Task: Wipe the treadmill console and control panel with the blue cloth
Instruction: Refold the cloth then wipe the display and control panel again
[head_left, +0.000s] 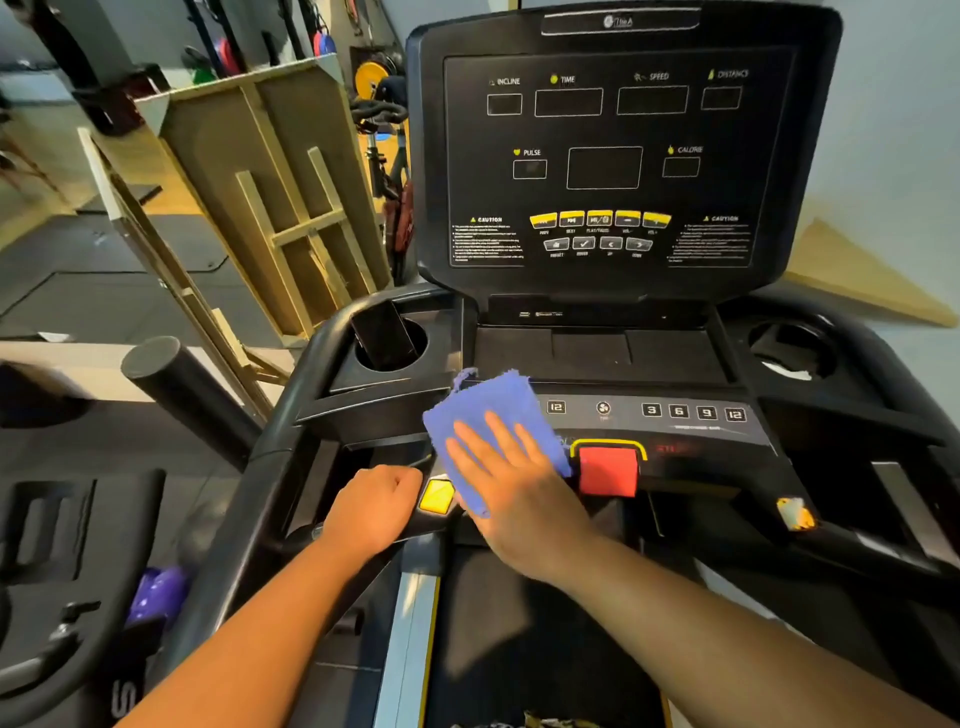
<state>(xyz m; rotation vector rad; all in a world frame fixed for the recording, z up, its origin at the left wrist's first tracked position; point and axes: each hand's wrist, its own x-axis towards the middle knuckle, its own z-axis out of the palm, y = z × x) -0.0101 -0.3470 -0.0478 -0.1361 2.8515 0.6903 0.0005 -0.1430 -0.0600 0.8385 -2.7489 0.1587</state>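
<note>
Blue cloth (485, 415) lies folded flat on the control panel (675, 423), just left of the red stop button (608, 470), covering the left run of numbered keys; only a "12" key shows past its edge.

Right hand (511, 480) rests on top of it, palm down, fingers spread and flat — pressing, not gripping. Left hand (376, 501) is left of the stop button, curled closed around the black handlebar (291, 415) beside a yellow button (436, 496), seemingly for bracing.

Handling, as judged: cloth looks soft, light, nappy, with a small loop at its far corner. It should drag easily under a flat palm but bunch or slip on the smooth panel if pressure eases. Best held by palm weight at its middle, or pinched at a folded edge.

Console (618, 150) stands upright above the stop button, displays dark.

Hard to read: caution text and small key labels are blurred. Keys under the cloth are hidden. A dark object in the left cup holder (389, 345), above-left of the stop button, looks phone-like, unsure. Right cup holder holds something pale, unclear.
</note>
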